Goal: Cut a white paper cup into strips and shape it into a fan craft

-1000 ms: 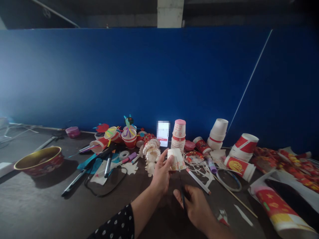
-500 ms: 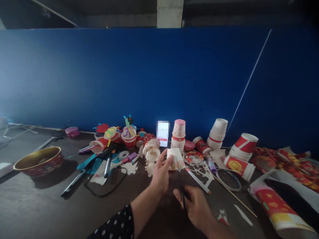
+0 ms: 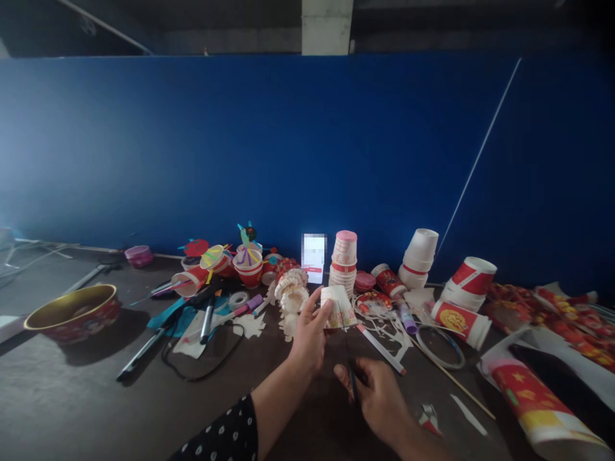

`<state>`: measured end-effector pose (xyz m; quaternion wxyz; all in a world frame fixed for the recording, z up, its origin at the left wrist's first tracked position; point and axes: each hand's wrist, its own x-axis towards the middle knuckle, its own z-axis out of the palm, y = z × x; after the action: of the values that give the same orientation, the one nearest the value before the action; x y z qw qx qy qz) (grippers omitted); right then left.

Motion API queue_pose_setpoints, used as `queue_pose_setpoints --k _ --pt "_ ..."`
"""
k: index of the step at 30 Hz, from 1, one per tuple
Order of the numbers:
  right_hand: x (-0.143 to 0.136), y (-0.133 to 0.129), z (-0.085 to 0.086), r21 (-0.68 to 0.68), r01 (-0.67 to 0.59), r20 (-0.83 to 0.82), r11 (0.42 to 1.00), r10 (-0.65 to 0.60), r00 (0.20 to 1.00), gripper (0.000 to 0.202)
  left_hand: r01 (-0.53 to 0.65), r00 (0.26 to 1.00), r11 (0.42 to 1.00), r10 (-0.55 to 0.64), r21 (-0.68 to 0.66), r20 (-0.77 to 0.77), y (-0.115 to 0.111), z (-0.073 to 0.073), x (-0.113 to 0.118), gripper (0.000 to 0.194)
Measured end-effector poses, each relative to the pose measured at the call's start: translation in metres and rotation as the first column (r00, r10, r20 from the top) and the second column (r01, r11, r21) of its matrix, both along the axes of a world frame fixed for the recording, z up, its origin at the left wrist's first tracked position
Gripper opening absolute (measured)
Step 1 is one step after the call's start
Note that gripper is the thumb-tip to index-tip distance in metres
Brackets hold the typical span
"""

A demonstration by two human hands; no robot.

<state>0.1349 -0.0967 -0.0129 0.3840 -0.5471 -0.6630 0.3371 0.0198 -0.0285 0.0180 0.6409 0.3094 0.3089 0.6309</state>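
Observation:
Near the middle of the table, my left hand (image 3: 311, 334) grips a white paper cup (image 3: 335, 301) with a faint red and yellow print, thumb on its near side. My right hand (image 3: 377, 394) is closed around the dark handles of a pair of scissors (image 3: 352, 379). The thin blades point away from me and reach up to the cup's printed side. Whether the blades are apart or together is too fine to tell. Just beyond the cup stands a tall stack of paper cups (image 3: 343, 262) with a pink top.
A lit phone (image 3: 314, 259) leans at the back. Left lie markers (image 3: 207, 320), cut paper and a gold-rimmed bowl (image 3: 72, 314). Stacked cups (image 3: 418, 259), a thin stick (image 3: 461, 384), paper scraps (image 3: 467, 413) and a red printed cup (image 3: 538, 403) are on the right.
Hardly anything differs. Both hands keep their hold on the cup and the scissors, and the cup sits very slightly further left in view.

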Motion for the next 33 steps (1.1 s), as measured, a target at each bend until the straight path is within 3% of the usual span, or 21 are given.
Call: queue_pose_setpoints --k 9,27,33 --pt "-0.001 -0.001 0.006 0.029 -0.026 -0.051 0.999 0.027 0.998 0.04 0.054 0.999 0.998 -0.053 0.031 -0.003 -0.007 0.002 0.003 0.076" --pt "-0.003 -0.002 0.01 0.005 -0.027 -0.083 1.0 0.027 0.996 0.042 0.081 0.997 0.996 -0.081 0.023 -0.005 -0.007 0.0 0.003 0.076" --pt "-0.002 -0.002 0.012 0.016 0.015 0.004 1.0 -0.015 1.0 0.046 0.064 0.998 0.997 -0.064 0.038 -0.004 -0.007 -0.001 0.004 0.074"
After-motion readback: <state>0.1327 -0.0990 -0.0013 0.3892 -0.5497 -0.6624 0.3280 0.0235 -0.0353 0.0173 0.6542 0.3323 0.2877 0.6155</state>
